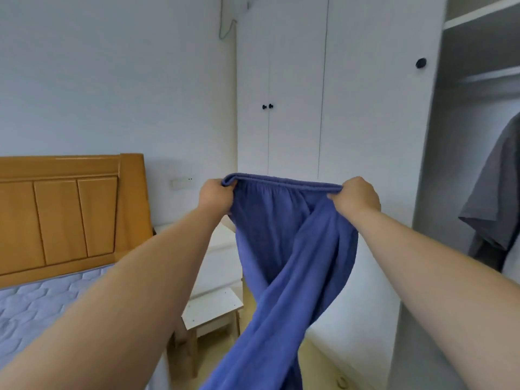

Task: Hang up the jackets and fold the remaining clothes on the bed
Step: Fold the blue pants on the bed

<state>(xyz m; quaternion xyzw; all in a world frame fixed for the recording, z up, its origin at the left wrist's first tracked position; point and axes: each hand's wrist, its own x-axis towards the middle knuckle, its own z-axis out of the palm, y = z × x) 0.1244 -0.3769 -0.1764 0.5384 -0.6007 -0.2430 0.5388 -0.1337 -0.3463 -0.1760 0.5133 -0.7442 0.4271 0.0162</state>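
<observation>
A pair of blue trousers (284, 249) hangs in the air in front of me, held by the elastic waistband. My left hand (215, 197) grips the waistband's left end and my right hand (356, 195) grips its right end, both arms stretched forward. The legs twist across each other and trail down out of the frame's bottom edge. The bed (36, 308) with a blue quilted mattress and a wooden headboard lies at the lower left. A grey garment (495, 204) hangs inside the open wardrobe at the right.
A white wardrobe (295, 114) with shut doors and black knobs stands straight ahead. Its right section is open, with a shelf and a rail (489, 77). A small white stool (213, 308) and a white bedside cabinet (222, 257) stand between bed and wardrobe.
</observation>
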